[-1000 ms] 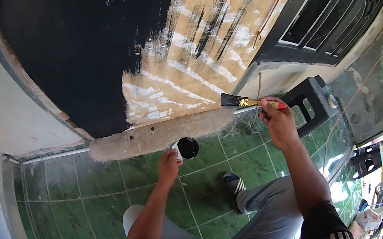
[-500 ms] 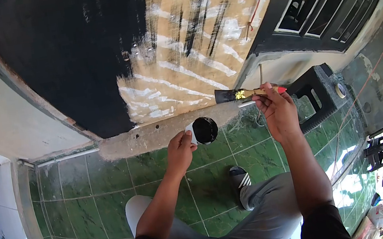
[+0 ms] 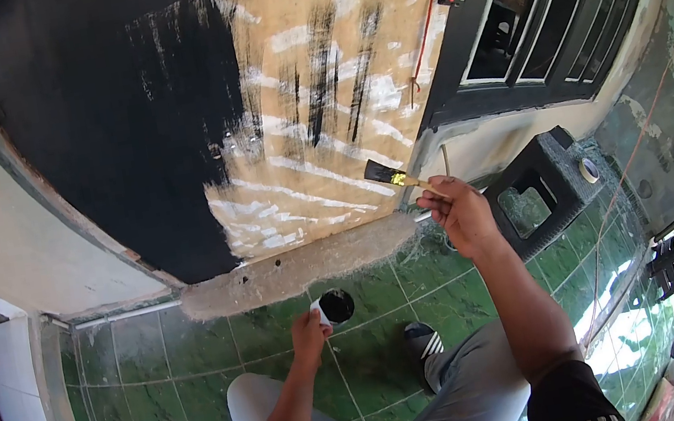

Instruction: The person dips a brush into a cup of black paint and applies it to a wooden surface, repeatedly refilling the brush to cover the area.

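Note:
My right hand (image 3: 466, 210) is closed round the wooden handle of a paintbrush (image 3: 402, 178), whose bristles are dark with paint and point up and left. The brush overlaps the lower right of a door panel (image 3: 333, 181) in this view. That panel is black on its left and bare tan with white patches and dry black streaks on its right. Lower down, my left hand (image 3: 310, 333) grips a white cup of black paint (image 3: 337, 306), its dark opening facing me, over the green tiles.
A black plastic step stool (image 3: 539, 189) with a roll of tape (image 3: 588, 169) on it stands at the right. A red cord (image 3: 424, 36) hangs along the panel's right edge, beside a dark-framed window (image 3: 551, 13). Green tiles (image 3: 201, 353) cover the floor; a slippered foot (image 3: 423, 344) rests there.
The view has tilted upward, showing more of the panel's top. My right hand has turned the brush so its bristles tilt up over the panel. The cup is lower and further left.

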Demonstrator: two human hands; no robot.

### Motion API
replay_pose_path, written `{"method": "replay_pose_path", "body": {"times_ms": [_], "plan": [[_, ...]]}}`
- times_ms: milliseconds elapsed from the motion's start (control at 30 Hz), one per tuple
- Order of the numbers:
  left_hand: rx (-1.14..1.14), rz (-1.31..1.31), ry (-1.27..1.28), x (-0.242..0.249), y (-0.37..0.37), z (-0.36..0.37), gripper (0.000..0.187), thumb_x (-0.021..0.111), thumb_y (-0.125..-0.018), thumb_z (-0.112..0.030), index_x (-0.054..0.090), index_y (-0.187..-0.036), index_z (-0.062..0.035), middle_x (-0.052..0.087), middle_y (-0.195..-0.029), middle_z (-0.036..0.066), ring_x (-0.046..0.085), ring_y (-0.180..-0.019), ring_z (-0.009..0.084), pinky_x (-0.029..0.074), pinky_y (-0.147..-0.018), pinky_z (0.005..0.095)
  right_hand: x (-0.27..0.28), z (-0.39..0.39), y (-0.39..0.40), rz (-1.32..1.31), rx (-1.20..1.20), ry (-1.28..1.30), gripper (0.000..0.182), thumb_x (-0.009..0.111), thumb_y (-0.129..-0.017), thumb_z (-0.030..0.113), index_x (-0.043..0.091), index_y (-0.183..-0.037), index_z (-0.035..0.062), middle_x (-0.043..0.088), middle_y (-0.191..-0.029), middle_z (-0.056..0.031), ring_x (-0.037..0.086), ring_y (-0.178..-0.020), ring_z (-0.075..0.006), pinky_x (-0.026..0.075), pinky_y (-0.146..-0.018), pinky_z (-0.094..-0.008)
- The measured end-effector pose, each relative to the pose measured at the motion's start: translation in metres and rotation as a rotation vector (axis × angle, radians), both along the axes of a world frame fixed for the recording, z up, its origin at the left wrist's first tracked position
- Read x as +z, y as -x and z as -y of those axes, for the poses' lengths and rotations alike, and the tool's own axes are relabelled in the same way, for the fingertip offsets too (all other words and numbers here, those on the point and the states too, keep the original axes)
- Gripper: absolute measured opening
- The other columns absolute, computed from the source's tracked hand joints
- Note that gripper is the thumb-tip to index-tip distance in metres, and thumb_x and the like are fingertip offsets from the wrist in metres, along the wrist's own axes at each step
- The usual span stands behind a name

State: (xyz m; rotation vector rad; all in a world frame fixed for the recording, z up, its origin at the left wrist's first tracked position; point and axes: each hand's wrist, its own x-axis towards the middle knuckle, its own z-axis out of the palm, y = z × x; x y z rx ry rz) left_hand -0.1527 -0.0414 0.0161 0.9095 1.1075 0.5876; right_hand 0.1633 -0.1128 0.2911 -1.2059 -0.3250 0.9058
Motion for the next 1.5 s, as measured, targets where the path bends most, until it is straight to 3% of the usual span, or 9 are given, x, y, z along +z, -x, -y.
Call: {"method": "replay_pose_path", "body": {"times_ms": [67, 267, 467, 567, 767, 900, 1000, 1033, 1500], "plan": [[0.078, -0.012, 0.032, -0.012, 0.0, 0.011, 0.038, 0.056, -0.107, -0.032, 0.068, -0.108, 0.0047, 0.067, -0.08, 0.007, 0.066, -0.069, 0.0143, 0.058, -0.066, 0.0305, -0.003, 0.0, 0.002, -0.006, 0.045, 0.022, 0.017, 0.065, -0.1, 0.016, 0.066, -0.115, 0.0065, 0.071, -0.1, -0.0079, 0.072, -0.096, -0.0197, 0.049, -0.079, -0.0294], [-0.04, 0.01, 0.095, -0.063, -0.01, 0.017, 0.038, 0.058, -0.106, -0.033, 0.067, -0.116, 0.0026, 0.07, -0.097, 0.011, 0.07, -0.078, 0.0193, 0.062, -0.073, 0.0359, -0.008, 0.003, 0.002, -0.019, 0.166, 0.071, 0.024, 0.063, -0.102, 0.016, 0.066, -0.124, 0.0054, 0.071, -0.108, -0.008, 0.07, -0.097, -0.0184, 0.048, -0.078, -0.0288], [-0.041, -0.025, 0.048, -0.067, -0.021, 0.02, 0.036, 0.056, -0.107, -0.03, 0.069, -0.109, 0.0043, 0.07, -0.085, 0.011, 0.07, -0.069, 0.0164, 0.059, -0.063, 0.031, -0.021, -0.005, 0.01, 0.313, 0.315, 0.221, 0.04, 0.055, -0.105, 0.007, 0.062, -0.144, 0.0089, 0.064, -0.105, -0.0033, 0.06, -0.085, -0.013, 0.047, -0.076, -0.029], [-0.048, -0.017, 0.016, -0.074, -0.02, 0.02, 0.036, 0.056, -0.107, -0.029, 0.069, -0.107, 0.004, 0.07, -0.084, 0.011, 0.069, -0.068, 0.0164, 0.059, -0.062, 0.0309, -0.02, -0.019, 0.006, 0.593, 0.258, 0.154, 0.04, 0.05, -0.106, 0.003, 0.062, -0.144, 0.007, 0.06, -0.101, -0.0027, 0.058, -0.085, -0.0123, 0.047, -0.076, -0.0285], [-0.068, -0.016, 0.021, -0.068, -0.017, 0.014, 0.034, 0.057, -0.106, -0.03, 0.068, -0.108, 0.0025, 0.069, -0.09, 0.009, 0.069, -0.072, 0.0161, 0.06, -0.065, 0.0314, 0.025, -0.063, -0.019, 1.544, -0.319, -0.057, 0.044, 0.049, -0.106, 0.002, 0.056, -0.149, 0.0067, 0.055, -0.104, -0.0094, 0.057, -0.087, -0.0216, 0.05, -0.08, -0.0334], [-0.083, -0.081, -0.077, -0.056, -0.019, 0.017, 0.035, 0.054, -0.107, -0.028, 0.068, -0.103, 0.0041, 0.069, -0.081, 0.01, 0.069, -0.067, 0.0164, 0.057, -0.06, 0.0317, 0.045, -0.113, -0.027, 1.62, -0.582, -0.218, 0.049, 0.047, -0.102, -0.003, 0.055, -0.149, 0.0078, 0.055, -0.106, -0.0158, 0.059, -0.091, -0.0333, 0.051, -0.086, -0.0381], [-0.109, -0.102, -0.1, -0.059, -0.015, 0.019, 0.035, 0.054, -0.107, -0.028, 0.068, -0.103, 0.0042, 0.069, -0.082, 0.01, 0.069, -0.067, 0.0162, 0.058, -0.061, 0.0314, 0.052, -0.15, -0.032, 1.557, -0.704, -0.189, 0.051, 0.047, -0.102, -0.003, 0.055, -0.15, 0.0092, 0.054, -0.109, -0.0167, 0.06, -0.093, -0.0339, 0.051, -0.086, -0.0403], [-0.119, -0.109, -0.085, -0.061, -0.014, 0.019, 0.035, 0.055, -0.107, -0.028, 0.068, -0.103, 0.0041, 0.069, -0.084, 0.01, 0.069, -0.068, 0.0161, 0.059, -0.062, 0.031, 0.054, -0.161, -0.035, 1.626, -0.758, -0.189, 0.058, 0.051, -0.097, -0.006, 0.051, -0.153, 0.009, 0.053, -0.111, -0.0206, 0.063, -0.09, -0.0387, 0.053, -0.079, -0.0468], [-0.146, -0.098, -0.071, -0.062, -0.017, 0.029, 0.035, 0.055, -0.108, -0.028, 0.066, -0.103, 0.0045, 0.069, -0.085, 0.01, 0.07, -0.069, 0.0165, 0.059, -0.063, 0.0309, 0.017, -0.211, -0.058, 1.816, -0.676, -0.124, 0.065, 0.054, -0.098, -0.001, 0.036, -0.16, 0.0024, 0.058, -0.117, -0.0211, 0.066, -0.088, -0.0417, 0.057, -0.07, -0.0491]]}}
